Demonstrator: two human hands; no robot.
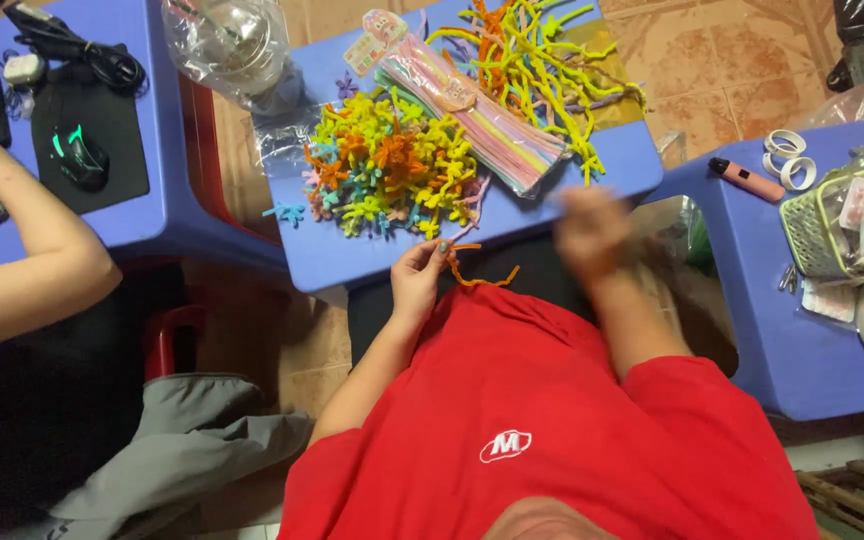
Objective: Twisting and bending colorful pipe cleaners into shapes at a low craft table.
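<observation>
Fingers of left hand [417,283] pinched shut on one orange pipe cleaner [477,272], bent and kinked, trailing off to the right of the pinch above the red shirt [542,420]. Right hand [592,232] raised just right of that strand, blurred by motion, so cannot tell whether open or closed, nor whether touching the strand. Directly beyond the left-hand pinch, one heap of twisted pipe-cleaner pieces [387,165] in yellow, green, orange and blue, too many and too tangled to count, lying on one small blue plastic table [352,262]. Beyond the right hand, one clear packet of straight pastel pipe cleaners [482,110], and farther out one loose tangle of yellow and orange pipe cleaners [532,55]. Far to the right of both hands, a second blue table [782,340] carrying one pink marker pen [745,179], three white tape rolls [787,158] and one pale green basket [832,225]. Far to the left of the pinch, a third blue table [167,150] with one black computer mouse [77,155] on one black mat, and another person's bare forearm [27,260] near it.
</observation>
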